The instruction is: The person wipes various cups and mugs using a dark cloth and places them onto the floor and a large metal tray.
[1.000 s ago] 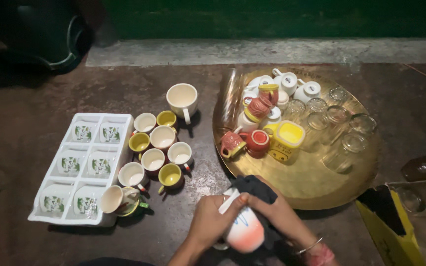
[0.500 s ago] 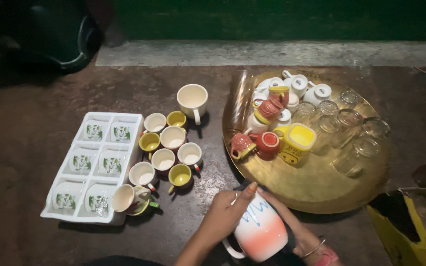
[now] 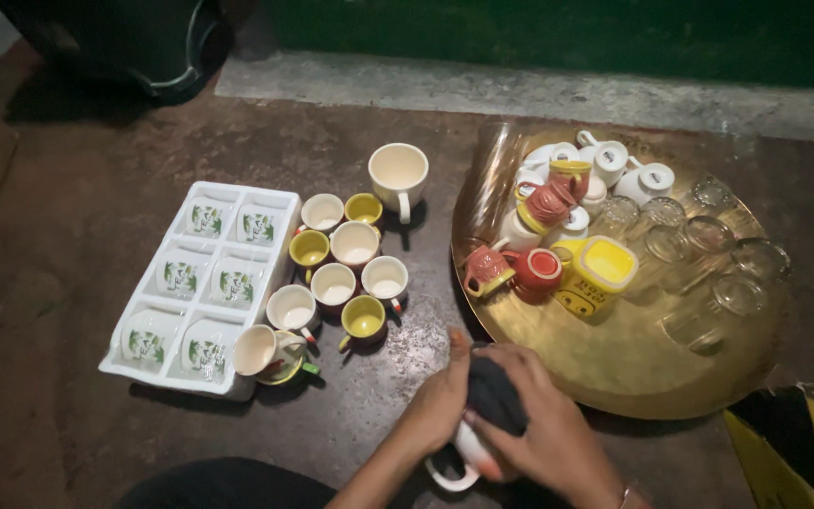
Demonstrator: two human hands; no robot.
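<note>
My left hand [image 3: 440, 405] grips a white mug [image 3: 459, 462] with a peach lower half; only its handle and a bit of its side show. My right hand [image 3: 544, 438] presses a dark cloth [image 3: 496, 396] over the mug and covers most of it. Both hands are low in the view, just in front of the big brass tray [image 3: 614, 353].
The brass tray carries several clear glasses [image 3: 708, 283], white cups, red and yellow mugs [image 3: 595, 273]. Left of it stand several small cups [image 3: 350, 273], a larger cream mug [image 3: 398, 174] and a white plastic tray [image 3: 202, 283] of cups. A yellow box [image 3: 789, 448] sits at lower right.
The mug has turned so its painted side is hidden. My right hand has come over the top with the dark cloth. The view has shifted left and a little down.
</note>
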